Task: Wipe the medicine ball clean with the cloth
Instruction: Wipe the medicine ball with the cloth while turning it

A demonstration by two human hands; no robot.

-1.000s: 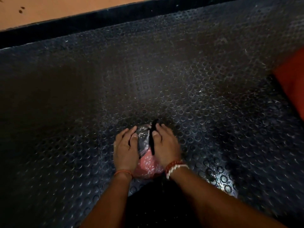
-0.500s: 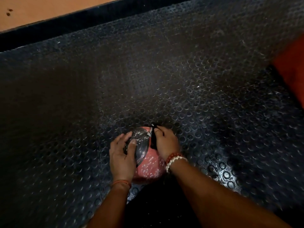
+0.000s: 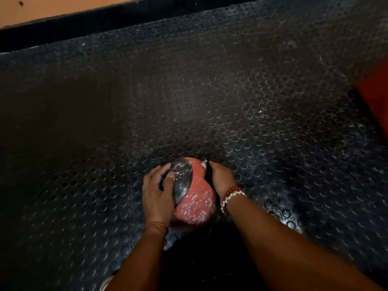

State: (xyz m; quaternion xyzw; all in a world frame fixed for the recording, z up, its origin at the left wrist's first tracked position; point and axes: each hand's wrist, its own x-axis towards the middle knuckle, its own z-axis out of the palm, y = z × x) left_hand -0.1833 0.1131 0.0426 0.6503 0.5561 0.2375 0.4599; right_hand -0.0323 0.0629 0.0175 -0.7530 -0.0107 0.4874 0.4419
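Sitting low at the frame's centre on the studded mat (image 3: 231,101), the ball (image 3: 197,198) lies between both hands. The right hand (image 3: 222,178) has its grip clamped on a dark cloth (image 3: 209,175) pressed to the ball's right side. The left hand (image 3: 156,192) has its grip curved round the left side. A red object (image 3: 375,101) shows at the right edge.

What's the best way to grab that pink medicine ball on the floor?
I'd cup the medicine ball by its round flanks, from left and right, palms inward. No handle shows, and the studded mat blocks its underside.
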